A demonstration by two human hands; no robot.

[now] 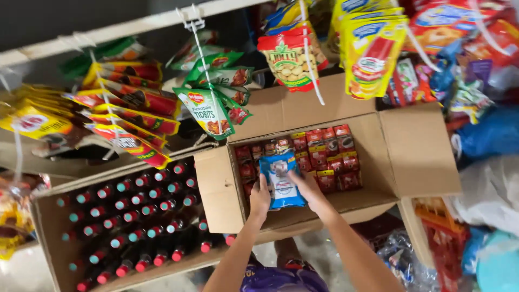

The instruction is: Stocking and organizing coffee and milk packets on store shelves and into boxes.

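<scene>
I see both hands gripping a blue and white packet [281,181] over an open cardboard box [416,151] at the middle of the view. My left hand [260,199] closes on the packet's edge at its 9 o'clock side, and my right hand [306,187] closes on the edge at its 3 o'clock side, fingers wrapped onto the front. The packet sits just above the box's near wall, partly covering rows of small red packets [330,157] that stand packed inside the box from its 10 o'clock corner across to 3 o'clock. At 9 o'clock of this box, touching it, lies a second cardboard box [46,221] filled with dark bottles [140,216] whose caps are red and teal. Toward 12 o'clock, strips of hanging snack pouches [208,111] in green, red and yellow dangle from a rail above both boxes. At 3 o'clock I make out blue and white plastic bags [489,162].
</scene>
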